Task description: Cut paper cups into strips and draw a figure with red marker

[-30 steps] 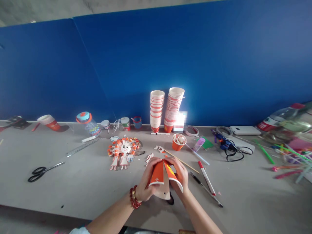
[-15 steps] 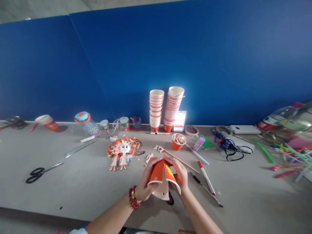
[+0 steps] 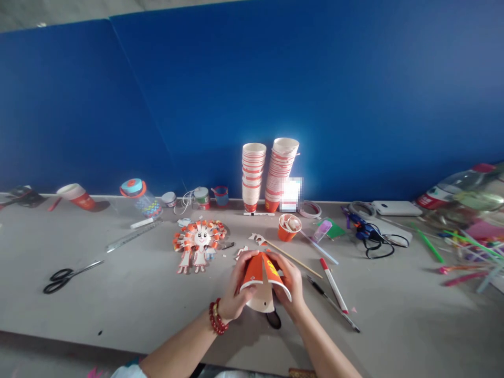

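Between both hands I hold a red paper cup (image 3: pixel 254 272), slit down its side, with the white rim toward me. My left hand (image 3: pixel 235 291) is wrapped round its left side, the thumb at the rim. On the other side my right hand (image 3: pixel 290 281) grips the flap with yellow lettering. A small dark hole shows in the pale inner wall. Partly hidden beneath the cup is a black loop (image 3: pixel 274 318), perhaps a scissors handle. Just beyond my left hand lies a small paper cutout (image 3: pixel 241 252). Paper dolls with curled red-and-white hair (image 3: pixel 200 247) lie further left.
Two tall stacks of paper cups (image 3: pixel 254 178) stand by the blue panel (image 3: pixel 197 105). A cup of scraps (image 3: pixel 289 228) sits before them. Scissors (image 3: pixel 71 275) lie left; a red marker (image 3: pixel 334 286), black pen (image 3: pixel 333 304) and glue gun (image 3: pixel 366 231) lie right.
The cup has tilted slightly, its rim end a little higher, and the slit looks narrower at the rim. Both hands keep their hold; more of the black loop shows below.
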The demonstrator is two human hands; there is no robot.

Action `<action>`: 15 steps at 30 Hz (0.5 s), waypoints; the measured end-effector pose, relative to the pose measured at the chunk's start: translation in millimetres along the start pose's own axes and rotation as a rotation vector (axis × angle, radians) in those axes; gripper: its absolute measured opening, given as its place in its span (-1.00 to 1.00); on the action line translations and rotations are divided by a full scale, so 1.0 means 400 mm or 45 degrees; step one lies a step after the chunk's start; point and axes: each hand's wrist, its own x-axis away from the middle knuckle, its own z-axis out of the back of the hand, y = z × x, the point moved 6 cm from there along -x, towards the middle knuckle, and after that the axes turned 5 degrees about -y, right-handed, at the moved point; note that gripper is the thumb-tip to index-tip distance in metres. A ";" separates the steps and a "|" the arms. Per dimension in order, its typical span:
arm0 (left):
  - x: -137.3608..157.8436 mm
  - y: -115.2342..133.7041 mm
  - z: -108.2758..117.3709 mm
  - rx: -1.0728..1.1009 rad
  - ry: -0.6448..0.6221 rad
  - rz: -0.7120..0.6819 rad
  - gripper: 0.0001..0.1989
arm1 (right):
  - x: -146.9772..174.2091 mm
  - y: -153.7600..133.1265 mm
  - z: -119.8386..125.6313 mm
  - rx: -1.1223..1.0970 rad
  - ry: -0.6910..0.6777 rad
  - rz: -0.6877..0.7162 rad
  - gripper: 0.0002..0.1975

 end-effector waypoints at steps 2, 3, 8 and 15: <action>-0.005 0.011 0.000 -0.020 -0.005 -0.011 -0.44 | 0.002 0.005 0.001 0.025 0.013 0.008 -0.77; -0.007 0.016 0.001 -0.025 -0.009 -0.014 -0.44 | 0.002 0.007 0.001 0.044 0.018 0.007 -0.80; -0.015 0.031 0.001 -0.013 -0.022 0.003 -0.46 | -0.001 0.004 0.004 0.100 0.012 0.002 -0.82; -0.008 0.023 0.001 -0.035 -0.016 0.008 -0.44 | -0.002 -0.011 0.005 0.134 0.021 0.002 -0.81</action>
